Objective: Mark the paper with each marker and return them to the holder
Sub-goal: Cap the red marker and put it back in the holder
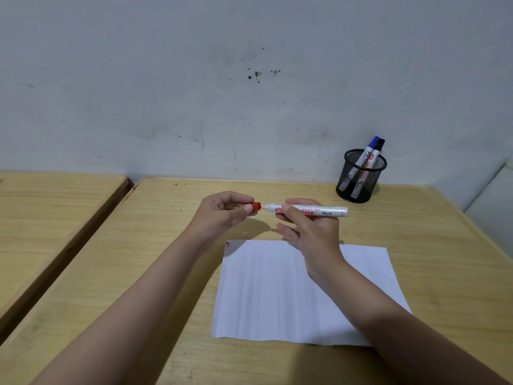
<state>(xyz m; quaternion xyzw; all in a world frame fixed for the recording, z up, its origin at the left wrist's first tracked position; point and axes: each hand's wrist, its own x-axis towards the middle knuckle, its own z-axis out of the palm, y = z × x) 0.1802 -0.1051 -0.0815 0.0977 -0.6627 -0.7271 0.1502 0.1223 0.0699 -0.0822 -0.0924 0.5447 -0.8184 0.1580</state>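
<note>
Two bare hands meet above the far half of the wooden table [155, 273], forearms running in from the bottom corners and cut off by the frame edge. To the left of the left hand, a second wooden surface [50, 207] sits apart across a dark gap, only partly in view. The left hand [222, 213] is closed on a red cap [256, 206], pinched between thumb and fingertips; most of the cap is hidden inside the grip, only its open end showing. Just right of it, nearly touching, is the pale tip of the red marker [311, 211], whose white barrel lies level and points left. Whether tip and cap actually touch is hard to make out. The right hand [311, 232] grips the barrel near its front between thumb and forefinger, the other fingers loosely spread below; the thumb covers part of the red print, and only "BIG-12" reads clearly.

Below the hands lies the white paper [277, 295], flat on the table, its far edge partly hidden by the right hand and wrist. A small red mark [228, 243] sits at its far-left corner. Beyond and right of the right hand, against the wall, stands the black mesh holder [358, 179] with a blue-capped marker [367, 150] and a black-capped marker [377, 152] leaning in it, lower halves dim behind the mesh.
</note>
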